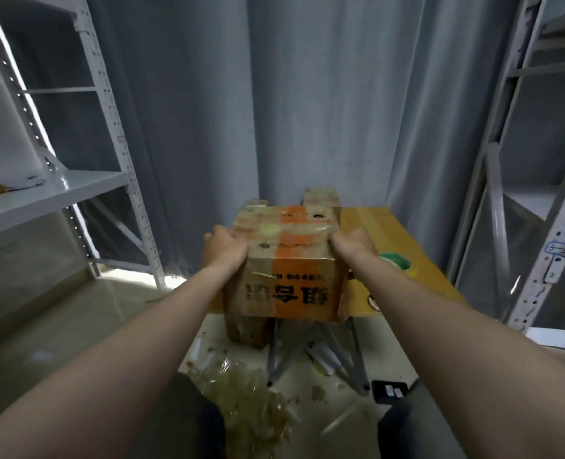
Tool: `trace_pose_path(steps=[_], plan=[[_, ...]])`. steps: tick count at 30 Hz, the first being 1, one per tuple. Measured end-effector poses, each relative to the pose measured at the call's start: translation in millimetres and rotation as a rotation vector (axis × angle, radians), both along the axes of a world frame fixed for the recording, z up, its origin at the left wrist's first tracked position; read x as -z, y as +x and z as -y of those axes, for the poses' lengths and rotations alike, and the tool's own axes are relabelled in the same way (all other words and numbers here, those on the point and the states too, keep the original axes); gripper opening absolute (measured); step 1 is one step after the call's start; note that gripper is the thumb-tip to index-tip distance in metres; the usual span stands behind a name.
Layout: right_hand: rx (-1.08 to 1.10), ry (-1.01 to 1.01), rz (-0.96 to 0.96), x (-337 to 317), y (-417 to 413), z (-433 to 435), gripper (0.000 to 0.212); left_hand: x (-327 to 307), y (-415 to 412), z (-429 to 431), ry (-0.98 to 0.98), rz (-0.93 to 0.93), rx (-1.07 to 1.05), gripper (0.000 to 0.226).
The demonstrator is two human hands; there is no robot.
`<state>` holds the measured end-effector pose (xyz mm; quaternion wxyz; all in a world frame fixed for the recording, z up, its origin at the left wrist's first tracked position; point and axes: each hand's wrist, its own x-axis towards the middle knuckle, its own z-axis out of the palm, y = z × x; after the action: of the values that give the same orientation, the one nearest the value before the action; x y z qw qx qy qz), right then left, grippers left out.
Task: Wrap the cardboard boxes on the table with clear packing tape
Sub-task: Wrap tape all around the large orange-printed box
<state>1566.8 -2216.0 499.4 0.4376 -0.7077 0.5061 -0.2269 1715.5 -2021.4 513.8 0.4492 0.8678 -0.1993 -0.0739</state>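
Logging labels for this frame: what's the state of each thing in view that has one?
Box: closed, glossy with tape, held at the near edge of the table.
Left hand grip: fingers curled on the box's upper left edge.
Right hand grip: fingers curled on its upper right edge.
Tape roll: flat on the table, untouched.
Scraps: crumpled heap on the floor.

On the near face of the brown-and-orange cardboard box (294, 293), large black Chinese characters stand upside down, too blurred to read.
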Motion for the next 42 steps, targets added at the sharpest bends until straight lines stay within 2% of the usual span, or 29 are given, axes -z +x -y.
trace_pose_path(steps=[2, 4, 6, 8, 9, 12, 15, 19, 22, 25, 29, 33, 36, 38, 40, 42], plan=[[-0.030, 0.021, -0.009, 22, 11, 32, 0.082, -12, -7, 2, 0.150, 0.076, 0.068, 0.037], [-0.069, 0.045, 0.020, 18, 7, 30, 0.081, -23, -13, 8, 0.237, 0.185, 0.138, 0.026], [-0.091, 0.057, 0.064, -4, -6, 6, 0.061, -29, -21, 18, 0.239, 0.302, 0.227, 0.031], [-0.112, 0.083, 0.077, -16, -13, -7, 0.040, -32, -29, 29, 0.242, 0.336, 0.333, 0.037], [-0.129, 0.092, 0.080, -17, -12, -6, 0.041, -33, -32, 36, 0.249, 0.335, 0.390, 0.036], [-0.197, -0.017, 0.088, -20, -4, 7, 0.068, -33, -38, 58, 0.292, 0.330, 0.510, 0.037], [-0.260, -0.181, 0.000, -28, 3, 18, 0.081, -27, -31, 79, 0.386, 0.326, 0.547, 0.051], [-0.378, -0.298, -0.213, -32, 13, 34, 0.063, -27, -19, 101, 0.602, 0.263, 0.591, 0.070], [-0.469, -0.392, -0.357, -30, 24, 46, 0.056, -27, -10, 117, 0.794, 0.263, 0.571, 0.076], [-0.500, -0.511, -0.502, -32, 30, 51, 0.057, -25, 5, 133, 0.836, 0.283, 0.514, 0.087], [-0.524, -0.606, -0.602, -32, 33, 53, 0.058, -20, 11, 155, 0.827, 0.288, 0.457, 0.081], [-0.525, -0.616, -0.577, -33, 32, 52, 0.054, -23, 3, 169, 0.795, 0.302, 0.474, 0.075], [-0.509, -0.570, -0.522, -41, 25, 48, 0.047, -41, -19, 158, 0.790, 0.263, 0.539, 0.055], [-0.476, -0.583, -0.477, -45, 22, 49, 0.040, -53, -30, 150, 0.773, 0.268, 0.629, 0.049], [-0.373, -0.585, -0.371, -46, 19, 51, 0.045, -60, -38, 142, 0.780, 0.276, 0.732, 0.055], [-0.242, -0.589, -0.251, -44, 20, 55, 0.045, -62, -44, 136, 0.841, 0.305, 0.816, 0.078]])
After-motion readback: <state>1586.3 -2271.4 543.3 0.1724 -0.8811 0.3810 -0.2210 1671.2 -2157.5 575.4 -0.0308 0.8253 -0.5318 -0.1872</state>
